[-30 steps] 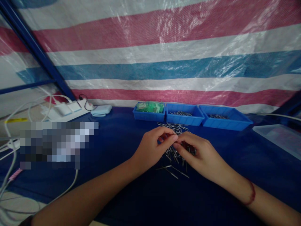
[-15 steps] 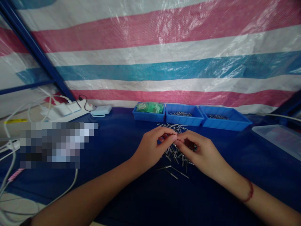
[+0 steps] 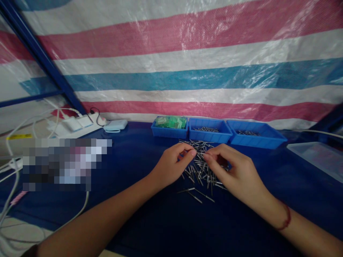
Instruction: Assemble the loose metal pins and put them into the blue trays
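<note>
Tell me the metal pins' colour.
The metal pins are mostly silvery grey, clearest in the head view.

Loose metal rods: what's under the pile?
Blue tabletop, visible through gaps between the loose metal rods. Surface directly beneath overlapping rods is covered; the right hand hides part of the pile's right edge.

Shiny metal pins (image 3: 198, 174), smooth plastic bins (image 3: 210, 137), glossy, crinkled woven-plastic sheet (image 3: 171, 80)

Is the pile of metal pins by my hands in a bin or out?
Out: the metal pins lie scattered on the blue tabletop.
</note>
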{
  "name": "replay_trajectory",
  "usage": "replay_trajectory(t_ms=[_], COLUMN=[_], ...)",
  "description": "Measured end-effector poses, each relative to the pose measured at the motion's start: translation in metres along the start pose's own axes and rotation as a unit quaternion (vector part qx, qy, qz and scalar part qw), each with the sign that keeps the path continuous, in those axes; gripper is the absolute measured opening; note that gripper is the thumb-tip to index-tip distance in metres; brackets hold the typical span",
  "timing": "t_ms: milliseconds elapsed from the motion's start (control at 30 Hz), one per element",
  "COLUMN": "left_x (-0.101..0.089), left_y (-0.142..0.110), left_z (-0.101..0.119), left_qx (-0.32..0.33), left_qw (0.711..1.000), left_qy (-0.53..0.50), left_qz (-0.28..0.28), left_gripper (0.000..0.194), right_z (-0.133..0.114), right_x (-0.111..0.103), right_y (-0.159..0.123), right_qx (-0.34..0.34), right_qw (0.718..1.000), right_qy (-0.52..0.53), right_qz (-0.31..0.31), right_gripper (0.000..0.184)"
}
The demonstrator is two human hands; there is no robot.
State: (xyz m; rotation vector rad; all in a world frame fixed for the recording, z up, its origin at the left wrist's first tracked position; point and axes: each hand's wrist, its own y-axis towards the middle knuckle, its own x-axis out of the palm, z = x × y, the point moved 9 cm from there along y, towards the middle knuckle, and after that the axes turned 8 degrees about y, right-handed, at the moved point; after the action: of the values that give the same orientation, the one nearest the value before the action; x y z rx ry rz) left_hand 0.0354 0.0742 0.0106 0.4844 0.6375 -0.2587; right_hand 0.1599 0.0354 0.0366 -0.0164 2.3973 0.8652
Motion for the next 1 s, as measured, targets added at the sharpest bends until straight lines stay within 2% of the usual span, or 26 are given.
replay_trajectory(t_ms=[100, 167, 267, 333, 400, 500, 600, 700, 800, 1000], left_x=[0.002, 0.0, -0.004, -0.003, 0.002, 0.011, 0.019, 0.025, 0.028, 0.029], left_y=[-0.001, -0.001, -0.001, -0.002, -0.004, -0.008, -0.012, -0.016, -0.018, -0.017], left_z=[0.002, 0.004, 0.006, 0.009, 0.013, 0.018, 0.019, 0.017, 0.015, 0.015], left_qx=[0.01, 0.019, 0.037, 0.055, 0.082, 0.123, 0.141, 0.141, 0.142, 0.145], left_qw=[1.0, 0.999, 0.997, 0.995, 0.992, 0.982, 0.97, 0.957, 0.948, 0.944], left_qy=[0.017, 0.033, 0.061, 0.078, 0.097, 0.134, 0.173, 0.215, 0.24, 0.252], left_qz=[-0.015, -0.008, 0.011, 0.001, -0.022, -0.058, -0.093, -0.132, -0.151, -0.153], left_gripper=[0.02, 0.018, 0.02, 0.017, 0.014, 0.015, 0.014, 0.021, 0.024, 0.021], right_z=[-0.003, 0.002, 0.02, 0.044, 0.07, 0.104, 0.122, 0.114, 0.094, 0.054], right_x=[0.001, -0.006, -0.039, -0.073, -0.103, -0.121, -0.121, -0.118, -0.11, -0.075], right_y=[0.003, 0.008, 0.018, 0.022, 0.022, 0.022, 0.019, 0.018, 0.022, 0.028], right_qx=[-0.018, -0.022, -0.013, 0.042, 0.111, 0.161, 0.189, 0.182, 0.141, 0.048], right_qw=[0.999, 0.999, 0.991, 0.969, 0.926, 0.888, 0.869, 0.869, 0.893, 0.944], right_qy=[-0.022, -0.042, -0.115, -0.197, -0.297, -0.389, -0.428, -0.424, -0.386, -0.303], right_qz=[-0.027, -0.021, 0.062, 0.146, 0.203, 0.186, 0.16, 0.177, 0.185, 0.12], right_gripper=[0.02, 0.02, 0.018, 0.018, 0.023, 0.027, 0.031, 0.031, 0.027, 0.026])
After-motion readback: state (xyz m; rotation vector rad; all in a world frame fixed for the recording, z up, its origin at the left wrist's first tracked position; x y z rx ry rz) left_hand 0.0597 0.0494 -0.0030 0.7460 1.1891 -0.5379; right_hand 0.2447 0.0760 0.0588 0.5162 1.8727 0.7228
